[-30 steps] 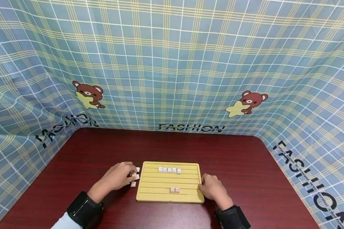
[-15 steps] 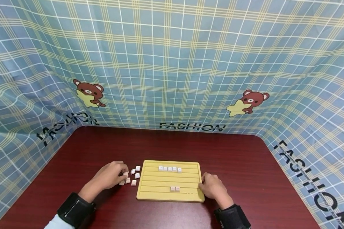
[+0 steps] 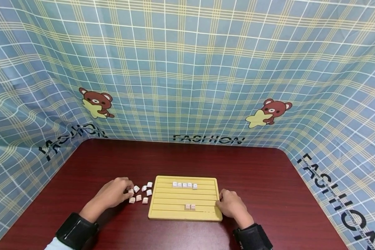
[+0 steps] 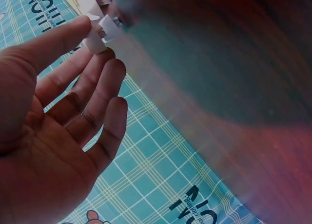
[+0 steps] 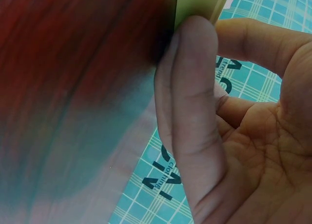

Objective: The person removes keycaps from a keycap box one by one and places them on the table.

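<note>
Lying on the dark red table (image 3: 187, 159), the yellow ridged tray (image 3: 165, 207) is gripped at its right edge by the right hand (image 3: 230, 204), with thumb and fingers closed on it. By the left hand (image 3: 115, 191), to the left of the tray, one pale keycap (image 4: 95, 44) is pinched between the thumb and the fingertips; whether this keycap touches the table cannot be told. Between the left hand and the tray, seven loose keycaps (image 3: 139, 198) are scattered on the table. On the tray, five white keycaps (image 3: 184, 185) are placed side by side near the far edge, and two pinkish keycaps (image 3: 188, 207) are set next to each other closer to the near edge. On each wrist a black band (image 3: 77, 230) is worn. Behind the table a blue checked cloth (image 3: 187, 69) is hung, on which brown bears (image 3: 103, 101) are printed.
</note>
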Action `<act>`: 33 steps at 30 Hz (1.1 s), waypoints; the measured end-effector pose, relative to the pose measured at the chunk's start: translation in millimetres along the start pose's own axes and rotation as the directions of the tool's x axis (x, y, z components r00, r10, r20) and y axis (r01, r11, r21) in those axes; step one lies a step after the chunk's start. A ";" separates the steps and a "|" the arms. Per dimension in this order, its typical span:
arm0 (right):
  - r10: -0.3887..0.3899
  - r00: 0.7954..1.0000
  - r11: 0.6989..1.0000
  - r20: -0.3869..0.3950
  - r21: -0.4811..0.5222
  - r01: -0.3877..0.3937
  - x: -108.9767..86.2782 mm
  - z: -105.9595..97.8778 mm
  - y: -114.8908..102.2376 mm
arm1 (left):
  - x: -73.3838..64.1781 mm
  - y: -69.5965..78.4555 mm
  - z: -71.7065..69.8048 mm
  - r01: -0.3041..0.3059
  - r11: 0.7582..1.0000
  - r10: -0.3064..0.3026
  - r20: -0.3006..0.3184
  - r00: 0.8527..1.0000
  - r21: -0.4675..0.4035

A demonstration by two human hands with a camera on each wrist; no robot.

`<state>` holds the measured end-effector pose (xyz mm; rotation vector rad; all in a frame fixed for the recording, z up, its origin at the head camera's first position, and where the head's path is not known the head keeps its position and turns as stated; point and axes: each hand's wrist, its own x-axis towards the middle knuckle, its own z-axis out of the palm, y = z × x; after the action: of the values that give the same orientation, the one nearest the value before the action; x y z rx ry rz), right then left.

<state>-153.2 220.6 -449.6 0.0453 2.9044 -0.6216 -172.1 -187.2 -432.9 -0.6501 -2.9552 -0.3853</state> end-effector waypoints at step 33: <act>0.026 1.000 1.000 0.014 0.000 -0.026 -1.0 -0.7 -1.7 | -1.9 -10.8 14.1 0.061 0.998 -0.061 0.027 0.998 -0.022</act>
<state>-152.4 219.4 -448.2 0.0783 2.8851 -0.6156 -175.5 -193.7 -449.2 -0.5726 -3.0056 -0.4201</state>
